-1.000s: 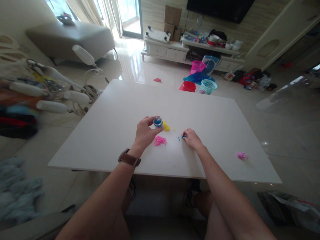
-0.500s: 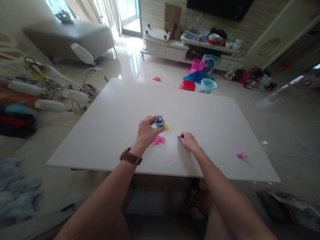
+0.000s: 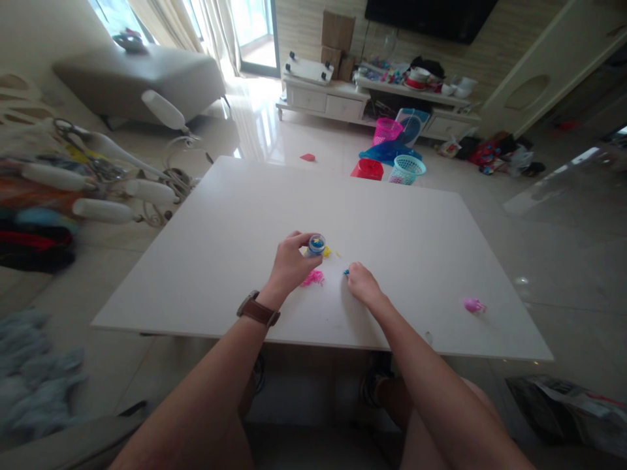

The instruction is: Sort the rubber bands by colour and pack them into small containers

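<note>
L hand w/ fingers round clear jar, part-blocking my view of yellow bits; R hand pinching blue bits. Pink shreds btwn; pink item nr table's R edge.

Viewed from the wearer's head, forward and down over a nearby white table; far left seems blurred.

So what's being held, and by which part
Left grip holds a small jar around its sides; right grip has blue bits at its fingertips, but the hold is hidden.
</note>
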Motion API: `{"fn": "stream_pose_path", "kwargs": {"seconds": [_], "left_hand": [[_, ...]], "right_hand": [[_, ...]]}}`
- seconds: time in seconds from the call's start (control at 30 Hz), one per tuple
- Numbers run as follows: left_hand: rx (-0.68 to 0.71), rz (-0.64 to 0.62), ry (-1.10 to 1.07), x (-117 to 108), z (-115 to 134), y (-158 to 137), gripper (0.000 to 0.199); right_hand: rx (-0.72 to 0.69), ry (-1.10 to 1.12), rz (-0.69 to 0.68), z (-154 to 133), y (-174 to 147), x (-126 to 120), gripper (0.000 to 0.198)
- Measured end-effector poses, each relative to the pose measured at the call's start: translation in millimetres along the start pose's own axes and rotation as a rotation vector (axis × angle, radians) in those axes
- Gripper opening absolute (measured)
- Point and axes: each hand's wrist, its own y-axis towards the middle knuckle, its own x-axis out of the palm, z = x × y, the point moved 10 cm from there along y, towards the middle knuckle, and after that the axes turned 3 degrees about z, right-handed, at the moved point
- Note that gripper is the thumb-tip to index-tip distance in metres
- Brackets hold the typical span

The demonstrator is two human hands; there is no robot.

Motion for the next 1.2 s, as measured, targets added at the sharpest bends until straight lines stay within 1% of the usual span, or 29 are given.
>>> {"fn": "stream_pose_path", "kwargs": {"seconds": [0.03, 0.1, 0.17, 0.23, 0.27, 0.33, 0.4, 0.5, 0.6, 0.7, 0.93, 1.0, 1.1, 1.2], "left_hand": [[0.018, -0.014, 0.050, 1, 2, -1, 0.043], [0.057, -0.061, 0.148, 5, 5, -3, 0.051], [0.093, -0.130, 0.229, 13, 6, -5, 0.056], [0.123, -0.191, 0.297, 21, 5, -8, 0.057], [0.136, -0.215, 0.324, 24, 4, -9, 0.057], [0.160, -0.250, 0.359, 30, 4, -11, 0.055], [0.176, -0.278, 0.365, 35, 4, -14, 0.054], [0.192, -0.313, 0.355, 43, 6, -17, 0.052], [0.228, -0.347, 0.348, 53, 10, -21, 0.047], [0.249, -0.366, 0.326, 60, 13, -22, 0.042], [0.198, -0.340, 0.212, 65, 15, -17, 0.034], [0.185, -0.336, 0.199, 66, 16, -16, 0.035], [0.158, -0.323, 0.164, 66, 17, -16, 0.042], [0.132, -0.314, 0.126, 66, 18, -17, 0.044]], "right_hand": [[-0.007, 0.020, 0.000, 1, 1, -3, 0.012], [-0.023, 0.161, 0.016, 2, 3, -14, 0.010], [-0.071, 0.445, 0.056, 0, 3, -31, 0.009], [-0.170, 0.724, 0.096, -9, -2, -51, 0.007], [-0.226, 0.809, 0.110, -14, -6, -60, 0.008], [-0.319, 0.876, 0.133, -26, -15, -76, 0.010], [-0.382, 0.833, 0.168, -37, -25, -87, 0.009], [-0.474, 0.675, 0.230, -51, -36, -97, 0.005], [-0.560, 0.584, 0.264, -59, -41, -99, 0.008], [-0.607, 0.578, 0.282, -60, -41, -100, 0.011], [-0.632, 0.565, 0.352, -56, -47, -115, 0.020], [-0.616, 0.588, 0.375, -55, -50, -120, 0.017], [-0.548, 0.632, 0.414, -48, -50, -127, 0.006], [-0.549, 0.645, 0.458, -47, -52, -133, 0.008]]}}
